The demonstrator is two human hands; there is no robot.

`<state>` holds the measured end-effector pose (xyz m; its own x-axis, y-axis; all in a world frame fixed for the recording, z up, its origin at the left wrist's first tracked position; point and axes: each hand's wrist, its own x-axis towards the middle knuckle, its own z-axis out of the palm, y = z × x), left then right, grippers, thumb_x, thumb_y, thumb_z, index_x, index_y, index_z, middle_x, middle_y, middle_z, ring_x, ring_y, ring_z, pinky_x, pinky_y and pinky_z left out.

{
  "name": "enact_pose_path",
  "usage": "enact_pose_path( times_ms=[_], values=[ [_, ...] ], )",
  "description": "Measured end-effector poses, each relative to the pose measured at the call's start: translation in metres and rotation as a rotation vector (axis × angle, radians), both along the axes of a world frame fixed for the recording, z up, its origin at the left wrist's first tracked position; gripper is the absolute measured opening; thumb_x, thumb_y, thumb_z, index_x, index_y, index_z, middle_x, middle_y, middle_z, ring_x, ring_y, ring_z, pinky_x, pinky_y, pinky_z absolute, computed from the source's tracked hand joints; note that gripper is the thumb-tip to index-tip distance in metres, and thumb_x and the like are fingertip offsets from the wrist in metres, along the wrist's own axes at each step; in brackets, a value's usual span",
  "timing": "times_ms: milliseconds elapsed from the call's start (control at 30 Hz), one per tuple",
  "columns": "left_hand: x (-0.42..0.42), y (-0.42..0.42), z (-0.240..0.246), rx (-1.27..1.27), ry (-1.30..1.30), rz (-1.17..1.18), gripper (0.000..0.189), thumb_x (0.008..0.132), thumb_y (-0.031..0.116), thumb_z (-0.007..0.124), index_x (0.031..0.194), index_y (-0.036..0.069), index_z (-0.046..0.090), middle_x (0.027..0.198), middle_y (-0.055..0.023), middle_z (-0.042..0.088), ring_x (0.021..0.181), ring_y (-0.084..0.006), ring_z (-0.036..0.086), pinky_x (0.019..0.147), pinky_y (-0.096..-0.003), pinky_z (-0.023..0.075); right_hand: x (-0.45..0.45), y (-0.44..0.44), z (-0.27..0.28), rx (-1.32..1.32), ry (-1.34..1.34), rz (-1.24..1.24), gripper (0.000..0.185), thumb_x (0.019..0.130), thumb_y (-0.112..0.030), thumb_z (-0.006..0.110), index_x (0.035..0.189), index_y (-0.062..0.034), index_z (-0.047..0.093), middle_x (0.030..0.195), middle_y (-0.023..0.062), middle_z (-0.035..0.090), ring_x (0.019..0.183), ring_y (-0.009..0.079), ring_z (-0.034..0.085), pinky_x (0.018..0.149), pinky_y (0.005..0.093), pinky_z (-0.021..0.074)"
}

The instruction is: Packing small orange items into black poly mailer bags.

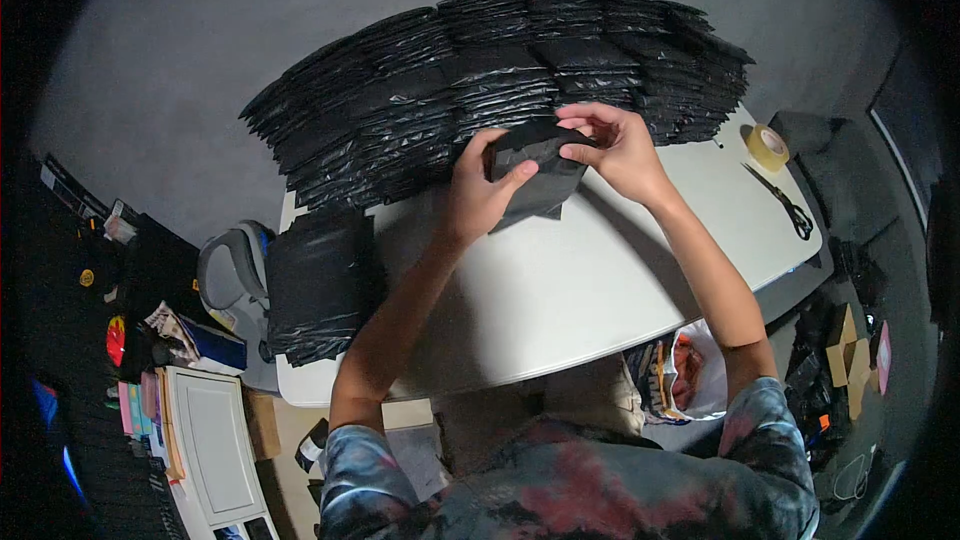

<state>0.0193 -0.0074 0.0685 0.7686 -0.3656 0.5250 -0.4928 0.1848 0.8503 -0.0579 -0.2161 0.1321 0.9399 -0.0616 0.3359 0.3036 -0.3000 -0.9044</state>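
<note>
A folded piece of black sheet material, perhaps a plastic bag, is held above the white table. My left hand grips it from the left side, thumb on its face and fingers behind. With thumb and fingers, my right hand pinches the upper right edge. Just beyond my hands rise long rows of stacked flat black plastic packages, some with shiny creased edges. Another stack of black packages lies at the table's left end, near my left forearm.
At the table's right end lie a roll of tape and black-handled scissors. A grey chair stands left, near a white cabinet. Below the front edge sits a white bag with things inside. An opened cardboard box is at right.
</note>
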Motion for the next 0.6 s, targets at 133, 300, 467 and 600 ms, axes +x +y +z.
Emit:
enact_pose_path(
  times_ms=[133,300,467,600],
  values=[
    [0.001,0.010,0.018,0.101,0.079,0.027,0.030,0.097,0.022,0.075,0.114,-0.002,0.070,0.102,-0.0096,0.074,0.092,-0.0134,0.068,0.084,-0.0322,0.0548,0.009,0.019,0.006,-0.115,-0.107,0.028,0.056,0.082,-0.015,0.088,0.132,0.0014,0.068,0.119,0.0153,0.075,0.097,0.0164,0.070,0.093,0.0326,0.0554],
    [0.024,0.017,0.020,0.098,0.031,-0.064,0.029,0.100,0.019,0.072,0.117,-0.004,0.069,0.106,-0.0087,0.075,0.094,-0.0095,0.066,0.084,-0.0267,0.0541,0.016,0.031,0.042,-0.408,-0.055,-0.139,0.028,0.085,-0.023,0.086,0.096,0.0024,0.081,0.079,0.0121,0.077,0.072,0.0123,0.066,0.070,0.0301,0.0530],
    [0.034,0.048,0.055,-0.179,0.073,-0.145,0.042,0.111,0.030,0.052,0.133,-0.004,0.063,0.120,-0.0161,0.073,0.110,-0.0191,0.070,0.098,-0.0334,0.0537,0.017,0.040,0.066,-0.442,-0.266,-0.197,0.026,0.085,-0.020,0.086,0.094,0.0034,0.080,0.076,0.0122,0.076,0.064,0.0113,0.064,0.065,0.0315,0.0526],
    [0.039,0.065,0.075,-0.234,0.080,-0.088,0.060,0.112,0.042,0.030,0.135,-0.007,0.058,0.132,-0.0269,0.067,0.125,-0.0330,0.066,0.108,-0.0431,0.0481,0.014,0.048,0.078,-0.810,-0.178,-0.192,0.026,0.083,-0.021,0.086,0.094,0.0011,0.080,0.080,0.0167,0.076,0.066,0.0212,0.072,0.068,0.0362,0.0556]
  ],
)
